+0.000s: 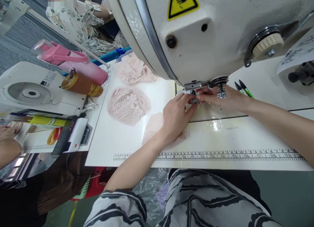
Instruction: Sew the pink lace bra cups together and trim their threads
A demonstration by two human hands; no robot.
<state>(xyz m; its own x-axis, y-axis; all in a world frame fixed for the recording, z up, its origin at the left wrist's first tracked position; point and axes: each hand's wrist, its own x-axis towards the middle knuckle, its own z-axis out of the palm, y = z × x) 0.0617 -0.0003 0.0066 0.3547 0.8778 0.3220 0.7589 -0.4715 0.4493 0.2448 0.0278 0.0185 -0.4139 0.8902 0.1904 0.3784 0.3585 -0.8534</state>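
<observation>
A white sewing machine [196, 34] fills the upper right of the head view. Both my hands meet at its metal presser foot [194, 99], below the needle area. My left hand [177, 114] has its thumb and fingers closed together at the foot's left and front side. From the right, my right hand [219, 98] pinches close by, partly behind the thread tension spring [220, 83]. What lies in either pinch is too small to tell. Under my left wrist rests a pale pink lace piece [153, 125]; another lace piece [129, 106] lies flat to the left.
More pink lace [136, 68] is bunched at the back. A pink bottle [78, 62] and an amber cup [82, 85] stand at left, beside another machine [31, 89]. Green snips [244, 89] lie right. A printed ruler [208, 155] runs along the front edge. Co-workers sit nearby.
</observation>
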